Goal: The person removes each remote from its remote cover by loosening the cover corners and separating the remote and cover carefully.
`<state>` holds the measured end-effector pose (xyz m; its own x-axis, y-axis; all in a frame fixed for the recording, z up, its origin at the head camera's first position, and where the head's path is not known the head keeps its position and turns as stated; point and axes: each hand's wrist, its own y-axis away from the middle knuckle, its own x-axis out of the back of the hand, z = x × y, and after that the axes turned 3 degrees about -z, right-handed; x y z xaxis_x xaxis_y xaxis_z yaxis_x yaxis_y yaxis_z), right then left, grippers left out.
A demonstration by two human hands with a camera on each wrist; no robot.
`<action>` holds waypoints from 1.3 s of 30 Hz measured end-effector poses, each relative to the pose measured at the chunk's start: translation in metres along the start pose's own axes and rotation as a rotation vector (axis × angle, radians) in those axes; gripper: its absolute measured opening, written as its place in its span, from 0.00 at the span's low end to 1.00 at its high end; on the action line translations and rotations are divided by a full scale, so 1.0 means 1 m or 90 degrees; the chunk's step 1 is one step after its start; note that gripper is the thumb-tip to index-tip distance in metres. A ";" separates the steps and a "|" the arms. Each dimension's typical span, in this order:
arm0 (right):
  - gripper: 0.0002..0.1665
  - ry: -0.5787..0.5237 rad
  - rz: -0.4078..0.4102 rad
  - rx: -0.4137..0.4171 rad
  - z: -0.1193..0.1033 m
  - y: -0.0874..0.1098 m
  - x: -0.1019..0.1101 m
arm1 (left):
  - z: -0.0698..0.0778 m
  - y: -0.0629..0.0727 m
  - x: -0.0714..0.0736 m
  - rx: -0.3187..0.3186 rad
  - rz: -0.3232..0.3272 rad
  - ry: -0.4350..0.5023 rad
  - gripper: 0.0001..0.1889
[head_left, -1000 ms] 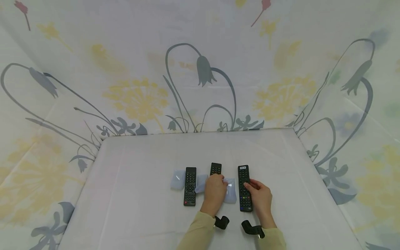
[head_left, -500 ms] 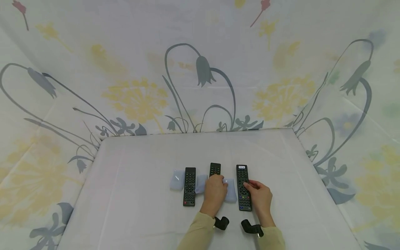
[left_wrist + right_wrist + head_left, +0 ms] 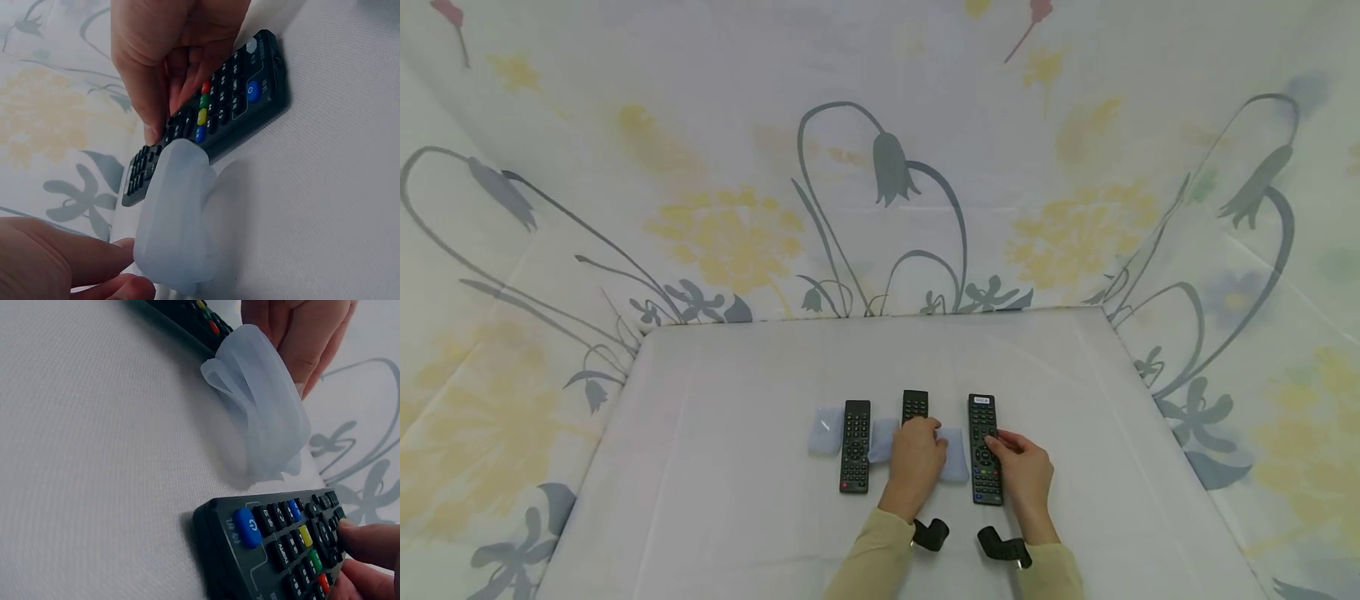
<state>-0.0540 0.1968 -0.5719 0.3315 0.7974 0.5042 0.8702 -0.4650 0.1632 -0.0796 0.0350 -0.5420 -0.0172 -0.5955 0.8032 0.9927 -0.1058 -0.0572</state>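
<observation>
My right hand (image 3: 1028, 475) pinches the right-hand black remote control (image 3: 982, 417), its thumb on the buttons and other fingers at the near edge; the right wrist view shows this remote control (image 3: 244, 562) close up. The left hand (image 3: 913, 467) reaches over the middle remote control (image 3: 915, 403) and grips it, covering its lower part. Between these two remote controls stands a pale blue, film-like packet (image 3: 953, 458). In the left wrist view, fingertips of my left hand (image 3: 69, 262) are right at a corner of that packet (image 3: 172, 212).
To the left lie another remote control (image 3: 855, 446) and two more pale blue packets, one at the far left (image 3: 826, 432) and one beside the left hand (image 3: 883, 440). They rest on a white-covered table (image 3: 737, 500). Flower-printed cloth (image 3: 880, 167) stands around its back and sides.
The right-hand remote control has shifted slightly left under the right hand. The middle remote control has also edged a little left. Both hands stay in nearly the same place.
</observation>
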 end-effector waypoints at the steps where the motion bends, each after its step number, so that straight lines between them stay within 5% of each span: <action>1: 0.20 0.001 0.002 0.001 0.000 0.000 0.000 | 0.000 0.000 0.000 -0.001 -0.003 0.003 0.09; 14: 0.17 0.010 0.029 0.011 0.005 -0.005 0.002 | -0.002 -0.005 0.001 -0.014 -0.032 0.079 0.06; 23: 0.14 -0.009 0.037 0.010 0.003 -0.004 0.008 | -0.005 -0.007 0.008 -0.032 0.005 0.174 0.02; 32: 0.10 -0.016 0.079 0.073 0.002 -0.009 0.013 | -0.017 -0.008 0.030 -0.049 0.058 0.168 0.02; 39: 0.08 0.013 0.131 0.205 -0.003 -0.012 0.028 | -0.038 -0.012 0.051 -0.023 0.096 0.157 0.03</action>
<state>-0.0558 0.2235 -0.5576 0.5064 0.6911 0.5157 0.8573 -0.4674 -0.2156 -0.0967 -0.0243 -0.5223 0.0968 -0.7819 0.6158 0.9814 -0.0279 -0.1898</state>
